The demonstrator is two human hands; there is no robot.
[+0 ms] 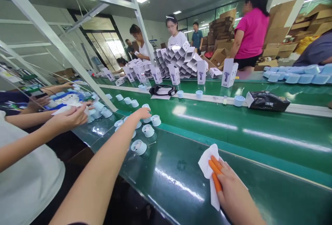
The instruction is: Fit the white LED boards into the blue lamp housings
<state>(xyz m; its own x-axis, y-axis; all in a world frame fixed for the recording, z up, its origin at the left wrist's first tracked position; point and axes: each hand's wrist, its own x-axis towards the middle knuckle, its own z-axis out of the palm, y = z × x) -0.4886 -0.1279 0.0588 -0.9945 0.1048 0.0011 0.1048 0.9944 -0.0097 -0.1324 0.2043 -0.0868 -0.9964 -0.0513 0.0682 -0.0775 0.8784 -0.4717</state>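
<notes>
My left hand (143, 113) stretches out to a group of light blue round plastic parts. Its fingers are closed around one round part (146, 118) in that group, partly hidden by the hand. Nearby stand another such part (156, 120), one more (148, 130) and the nearest one (139, 147), each with an open top and something small inside. A thin cotton swab (151, 143) lies beside the nearest. On the green work surface, my right hand (228, 183) grips a crumpled white wipe (207, 161); orange finger covers are on some of its fingers.
A green conveyor belt (197, 114) runs past the work surface. White printed boxes (229, 73), a black packet (268, 101) and a black ring-shaped item (163, 90) stand beyond. At left, a co-worker's hands (72, 116) hold white material near a slanting metal post (103, 97).
</notes>
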